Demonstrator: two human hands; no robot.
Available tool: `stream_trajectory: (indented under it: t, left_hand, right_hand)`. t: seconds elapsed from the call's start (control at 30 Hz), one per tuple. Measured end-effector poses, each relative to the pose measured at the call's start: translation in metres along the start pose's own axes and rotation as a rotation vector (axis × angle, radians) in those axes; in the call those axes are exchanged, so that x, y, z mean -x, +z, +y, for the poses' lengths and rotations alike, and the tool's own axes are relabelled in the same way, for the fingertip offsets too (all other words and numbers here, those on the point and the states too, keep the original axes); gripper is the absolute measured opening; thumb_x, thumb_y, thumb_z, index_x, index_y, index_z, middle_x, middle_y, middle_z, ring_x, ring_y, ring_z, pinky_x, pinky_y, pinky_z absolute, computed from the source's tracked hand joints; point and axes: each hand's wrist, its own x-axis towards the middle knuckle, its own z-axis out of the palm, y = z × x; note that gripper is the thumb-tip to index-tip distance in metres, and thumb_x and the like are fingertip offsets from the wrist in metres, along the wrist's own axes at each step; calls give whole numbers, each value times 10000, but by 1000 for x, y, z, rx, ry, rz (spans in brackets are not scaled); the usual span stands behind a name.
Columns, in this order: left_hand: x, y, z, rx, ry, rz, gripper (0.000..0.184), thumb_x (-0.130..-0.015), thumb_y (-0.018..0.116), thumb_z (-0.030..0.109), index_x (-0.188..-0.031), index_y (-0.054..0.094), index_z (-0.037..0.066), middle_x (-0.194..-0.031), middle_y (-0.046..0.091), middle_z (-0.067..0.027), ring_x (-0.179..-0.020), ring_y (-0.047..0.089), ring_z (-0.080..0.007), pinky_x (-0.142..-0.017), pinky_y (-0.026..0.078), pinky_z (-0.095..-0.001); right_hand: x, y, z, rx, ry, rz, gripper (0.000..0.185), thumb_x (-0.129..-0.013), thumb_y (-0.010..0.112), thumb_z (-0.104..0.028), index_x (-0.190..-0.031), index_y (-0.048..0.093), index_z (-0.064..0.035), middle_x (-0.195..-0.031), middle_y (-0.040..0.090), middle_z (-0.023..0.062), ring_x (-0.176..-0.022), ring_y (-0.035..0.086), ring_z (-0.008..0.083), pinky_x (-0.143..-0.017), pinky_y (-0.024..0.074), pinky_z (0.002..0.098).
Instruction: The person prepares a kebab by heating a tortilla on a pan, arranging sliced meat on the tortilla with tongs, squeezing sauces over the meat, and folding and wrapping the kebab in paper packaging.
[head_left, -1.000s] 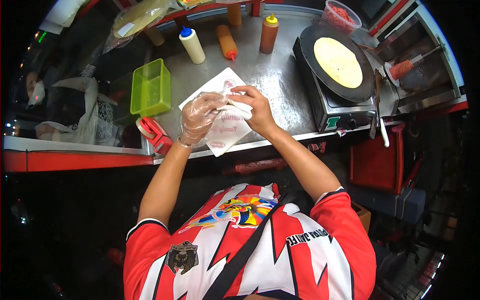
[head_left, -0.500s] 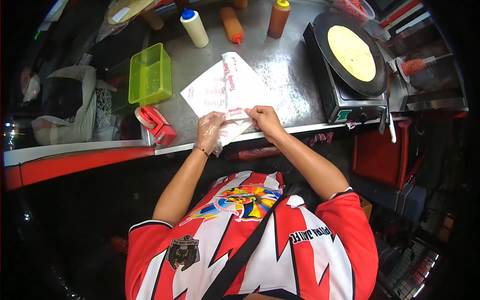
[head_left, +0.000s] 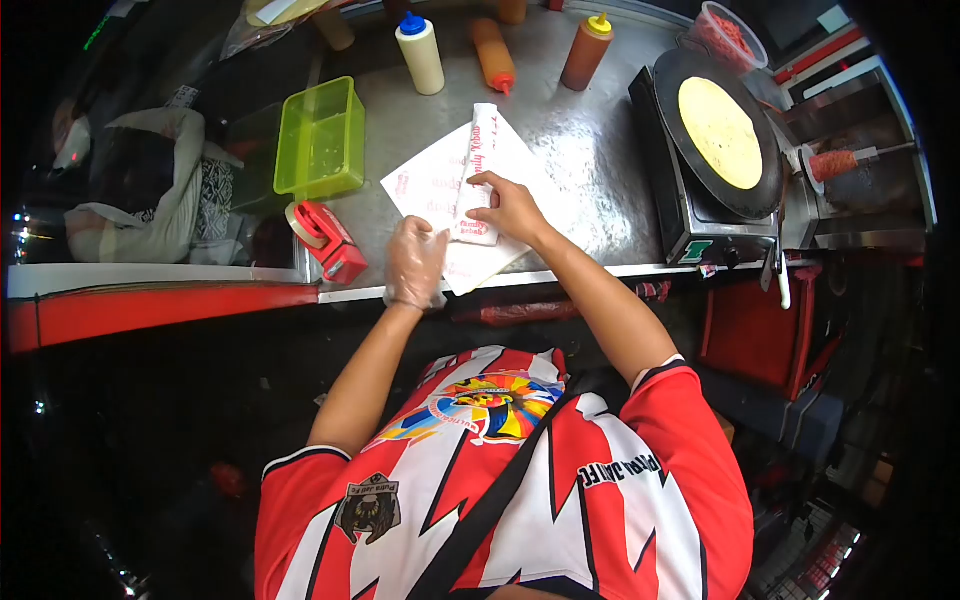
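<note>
A wrapped kebab [head_left: 484,150], rolled in white paper with red lettering, lies lengthwise on a stack of printed wrapping sheets [head_left: 425,180]. My bare right hand [head_left: 512,210] grips its lower half from the right, thumb and fingers across the paper. Just left of the wrap's lower end is my left hand [head_left: 415,262], in a clear plastic glove. Its fingers are loosely bent and apart from the thumb, and I see nothing held in them. A red tape dispenser [head_left: 335,250] stands left of that hand.
A green plastic box [head_left: 322,140] sits at the left. Squeeze bottles, one with a blue cap [head_left: 420,58], line the back. At the right, a flatbread [head_left: 720,132] lies on a round black griddle [head_left: 690,165]; a knife [head_left: 783,285] hangs beside it.
My left hand has come off the wrap's lower end and moved slightly left. My right hand has shifted up from the lower edge onto the wrap. The view has shifted a little.
</note>
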Motion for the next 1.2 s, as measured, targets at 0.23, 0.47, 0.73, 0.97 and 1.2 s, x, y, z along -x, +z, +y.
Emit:
stream_trajectory:
  t: [0.23, 0.47, 0.73, 0.97, 1.2]
  left_hand:
    - [38, 35, 33, -596, 281, -170, 775, -937, 574, 652, -1582, 454, 240, -1629, 286, -307, -1473, 263, -572, -1149, 228, -736]
    - [32, 55, 3, -403, 454, -68, 751, -933, 567, 648, -1551, 502, 227, -1616, 266, -364, -1483, 217, -598, -1160, 183, -741]
    - [37, 51, 10, -535, 342, -105, 724, -913, 591, 674, -1570, 440, 410, -1632, 140, -407, -1491, 104, -651, -1118, 154, -795]
    - [35, 45, 18, -551, 297, -148, 706, -898, 635, 622, -1550, 470, 406, -1616, 183, -395, -1480, 144, -640, -1114, 182, -794]
    - [34, 55, 7, -444, 351, -67, 678, -895, 647, 594, -1519, 532, 356, -1633, 175, -381, -1472, 179, -627, -1120, 185, -786]
  right_hand:
    - [-13, 6, -8, 51, -43, 59, 479, -777, 878, -233, -1218, 728, -124, -847, 695, 159, -786, 692, 302, -780, 554, 403]
    - [-30, 117, -102, 62, -504, -159, 504, -885, 773, -414, -1277, 702, -105, -1030, 672, 237, -964, 663, 416, -900, 525, 483]
    - [-42, 195, -123, -402, -80, -446, 311, -828, 846, -326, -976, 805, -55, -889, 767, 140, -777, 716, 255, -729, 563, 395]
    - [-7, 193, -130, -890, 194, -377, 175, -883, 786, -121, -848, 739, 43, -799, 734, 173, -774, 729, 284, -689, 565, 405]
    - [4, 176, -83, 141, -216, 81, 83, -834, 715, -39, -894, 764, -9, -964, 650, 248, -909, 669, 449, -821, 542, 489]
